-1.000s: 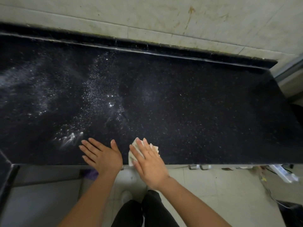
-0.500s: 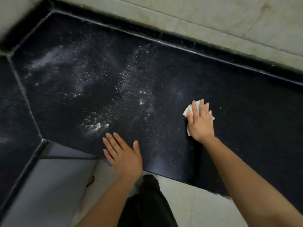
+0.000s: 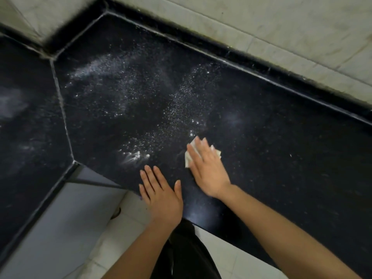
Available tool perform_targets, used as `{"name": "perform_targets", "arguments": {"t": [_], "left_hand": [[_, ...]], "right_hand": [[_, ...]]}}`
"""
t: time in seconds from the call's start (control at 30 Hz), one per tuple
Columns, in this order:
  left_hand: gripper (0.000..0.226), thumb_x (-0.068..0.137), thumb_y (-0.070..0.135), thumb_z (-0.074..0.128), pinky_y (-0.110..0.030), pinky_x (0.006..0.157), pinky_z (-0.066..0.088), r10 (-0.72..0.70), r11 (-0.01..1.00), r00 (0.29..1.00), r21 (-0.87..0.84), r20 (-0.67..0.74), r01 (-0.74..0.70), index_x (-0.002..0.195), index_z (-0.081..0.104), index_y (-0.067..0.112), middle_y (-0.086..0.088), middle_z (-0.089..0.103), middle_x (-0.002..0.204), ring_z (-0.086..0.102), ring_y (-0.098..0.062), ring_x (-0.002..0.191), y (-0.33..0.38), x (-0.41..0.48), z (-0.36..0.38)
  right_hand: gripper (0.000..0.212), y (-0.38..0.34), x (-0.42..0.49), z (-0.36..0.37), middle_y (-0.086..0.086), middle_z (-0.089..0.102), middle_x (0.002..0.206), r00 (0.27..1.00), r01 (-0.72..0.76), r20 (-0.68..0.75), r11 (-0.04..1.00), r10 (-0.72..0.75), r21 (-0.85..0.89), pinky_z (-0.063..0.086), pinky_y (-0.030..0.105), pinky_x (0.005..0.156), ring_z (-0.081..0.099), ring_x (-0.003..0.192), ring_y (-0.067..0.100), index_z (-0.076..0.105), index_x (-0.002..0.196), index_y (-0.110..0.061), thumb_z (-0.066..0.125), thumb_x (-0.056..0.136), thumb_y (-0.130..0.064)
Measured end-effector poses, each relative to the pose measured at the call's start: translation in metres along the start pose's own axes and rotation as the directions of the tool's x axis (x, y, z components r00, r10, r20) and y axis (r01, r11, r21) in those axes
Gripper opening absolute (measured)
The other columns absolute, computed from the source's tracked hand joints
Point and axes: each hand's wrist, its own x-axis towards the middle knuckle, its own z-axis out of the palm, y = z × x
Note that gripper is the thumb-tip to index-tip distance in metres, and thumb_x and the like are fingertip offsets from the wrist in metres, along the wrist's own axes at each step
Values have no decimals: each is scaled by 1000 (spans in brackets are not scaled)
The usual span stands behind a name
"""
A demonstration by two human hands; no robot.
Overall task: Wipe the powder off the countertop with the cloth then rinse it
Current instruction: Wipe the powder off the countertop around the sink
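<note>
Pressing cloth (image 3: 188, 160) under right hand (image 3: 207, 168) fingers (image 3: 192, 153), powder (image 3: 132, 158) left

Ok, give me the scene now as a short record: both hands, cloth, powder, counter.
left hand: flat, fingers straight, resting on the counter near its front edge, holding nothing
right hand: fingers straight, pressing the cloth onto the counter
cloth: white, folded, mostly covered by the right hand
powder: scattered left of and beyond the cloth; thick smear by the left fingertips
</note>
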Motion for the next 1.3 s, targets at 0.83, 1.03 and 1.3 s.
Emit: {"name": "perform_targets", "arguments": {"t": [0.83, 1.03, 1.3], "left_hand": [[75, 97, 54, 13, -41, 116, -8, 123, 989, 992, 79, 31, -125, 149, 1, 1, -14, -2, 158, -8, -23, 146, -141, 92, -72], [79, 92, 56, 12, -39, 116, -10, 238, 967, 965, 66, 106, -245, 149, -5, 3, -13, -10, 158, -14, -22, 145, -153, 98, -75], [80, 95, 54, 17, -39, 115, -14, 251, 965, 948, 22, 194, -260, 147, -14, 2, -14, -22, 155, -24, -23, 142, -151, 100, -82]], "right_hand": [[50, -102, -6, 34, 8, 27, 154, 990, 120, -58, 989, -125, -88, 18, 46, 113, 22, 142, 27, 28, 146, -16, 22, 100, -35], [55, -17, -55, 23, 25, 32, 147, 879, -459, -162, 888, 448, -34, 35, 54, 104, 36, 130, 47, 34, 141, -3, 17, 94, -26], [55, -72, -52, 31, 24, 8, 155, 462, -838, -213, 502, 861, 214, 9, 48, 115, 9, 142, 40, 11, 149, -4, 22, 102, -30]]}}
